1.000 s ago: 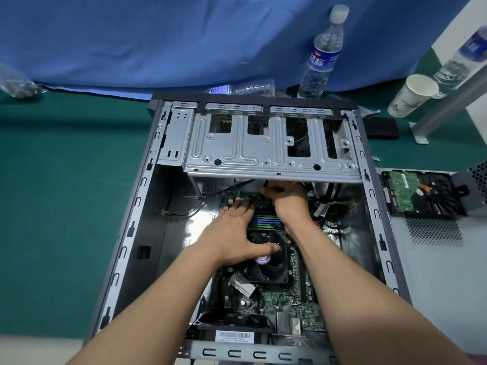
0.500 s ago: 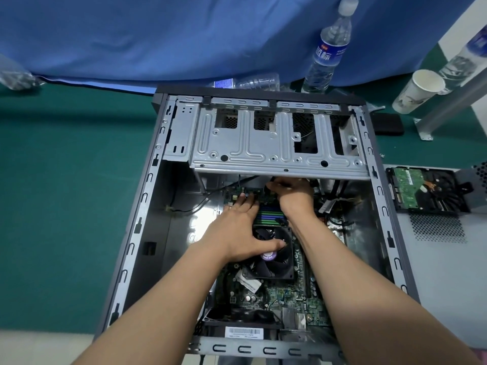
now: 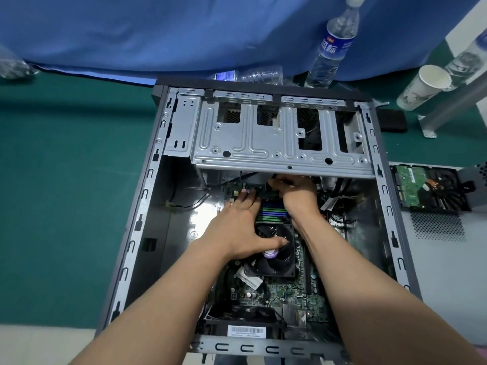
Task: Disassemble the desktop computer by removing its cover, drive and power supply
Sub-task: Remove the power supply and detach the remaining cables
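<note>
head view: open grey steel computer case [image 3: 147, 206] lies long axis twelve-to-six. left hand [image 3: 237, 233] rests flat, fingers straight, on black cooler fan [image 3: 274, 254]; right hand [image 3: 295, 191], nearer, pinches a black cable connector [image 3: 276, 177] at twelve o'clock under silver drive cage [image 3: 263, 143].

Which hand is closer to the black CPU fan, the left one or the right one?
Left. The left hand lies flat partly on the CPU fan, thumb across it. The right hand is beyond the fan, reaching under the metal drive cage.
</note>
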{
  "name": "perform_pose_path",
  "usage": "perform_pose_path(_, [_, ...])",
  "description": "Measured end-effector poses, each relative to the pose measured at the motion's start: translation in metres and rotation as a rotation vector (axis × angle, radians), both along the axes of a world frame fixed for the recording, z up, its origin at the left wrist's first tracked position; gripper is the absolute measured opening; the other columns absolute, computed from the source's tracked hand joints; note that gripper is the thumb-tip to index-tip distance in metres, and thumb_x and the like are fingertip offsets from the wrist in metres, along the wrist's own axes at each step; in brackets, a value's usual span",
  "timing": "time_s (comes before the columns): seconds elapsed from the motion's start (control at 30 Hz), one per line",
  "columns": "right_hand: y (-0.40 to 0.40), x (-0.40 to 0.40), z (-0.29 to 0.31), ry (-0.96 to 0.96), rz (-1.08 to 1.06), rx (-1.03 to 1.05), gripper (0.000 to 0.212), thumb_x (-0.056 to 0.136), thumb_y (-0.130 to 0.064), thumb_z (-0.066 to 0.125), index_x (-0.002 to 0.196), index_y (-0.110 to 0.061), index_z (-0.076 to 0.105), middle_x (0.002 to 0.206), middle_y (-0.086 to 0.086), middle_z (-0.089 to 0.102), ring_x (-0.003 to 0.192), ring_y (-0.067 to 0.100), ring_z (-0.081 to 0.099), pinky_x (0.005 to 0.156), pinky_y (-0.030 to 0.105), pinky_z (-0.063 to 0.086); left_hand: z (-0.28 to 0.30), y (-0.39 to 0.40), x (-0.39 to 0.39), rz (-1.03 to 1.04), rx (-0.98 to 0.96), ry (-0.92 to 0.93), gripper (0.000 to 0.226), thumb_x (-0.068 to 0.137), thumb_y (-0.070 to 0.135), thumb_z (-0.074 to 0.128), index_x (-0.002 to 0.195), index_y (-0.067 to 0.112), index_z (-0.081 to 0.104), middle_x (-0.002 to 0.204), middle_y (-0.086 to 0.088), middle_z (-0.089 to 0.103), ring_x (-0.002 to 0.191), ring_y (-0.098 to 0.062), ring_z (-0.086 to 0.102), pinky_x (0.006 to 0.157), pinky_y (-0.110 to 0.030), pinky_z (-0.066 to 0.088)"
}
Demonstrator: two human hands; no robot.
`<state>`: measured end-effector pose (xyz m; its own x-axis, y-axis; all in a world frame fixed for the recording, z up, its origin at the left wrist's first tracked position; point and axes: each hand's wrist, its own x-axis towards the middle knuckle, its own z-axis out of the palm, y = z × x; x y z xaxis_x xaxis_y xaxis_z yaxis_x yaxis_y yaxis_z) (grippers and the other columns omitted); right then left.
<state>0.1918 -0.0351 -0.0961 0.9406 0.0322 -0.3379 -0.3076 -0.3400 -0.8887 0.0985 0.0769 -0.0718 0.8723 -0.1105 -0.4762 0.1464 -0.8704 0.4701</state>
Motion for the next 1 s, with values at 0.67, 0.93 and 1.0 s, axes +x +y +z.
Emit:
perform_pose_path(0.67, [0.001,-0.001,0.006,0.027,-0.011,-0.029,0.007,0.082,0.003,0.065,0.085,-0.003,0.066,0.059,-0.006,0.057,0.054,0.005,0.05,0.058,0.017,0.041,-0.002,0.001,0.0,0.006,-0.004,-0.02,0.11,0.071,0.078,0.05,0.153,0.015,0.011,0.161,-0.001,0.002,0.147,-0.014,-0.004,0.121,-0.035,0.003])
perform_pose_path(0.93, [0.0,-0.006,0.011,0.021,-0.034,0.094,0.01,0.083,0.004,0.064,0.083,-0.007,0.064,0.063,-0.004,0.059,0.044,-0.002,0.048,0.051,0.012,0.041,0.0,0.0,-0.001,0.004,-0.002,-0.011,0.11,0.072,0.078,0.05,0.153,0.015,0.01,0.161,-0.001,0.001,0.147,-0.014,-0.005,0.121,-0.035,0.002])
perform_pose_path(1.0, [-0.003,-0.005,0.008,0.009,0.028,-0.024,0.007,0.082,-0.002,0.067,0.079,-0.009,0.065,0.062,-0.004,0.058,0.048,0.003,0.048,0.052,0.016,0.039,0.001,0.0,0.0,0.002,-0.001,-0.01,0.11,0.072,0.078,0.051,0.153,0.015,0.01,0.161,-0.001,0.001,0.147,-0.014,-0.005,0.12,-0.035,0.003])
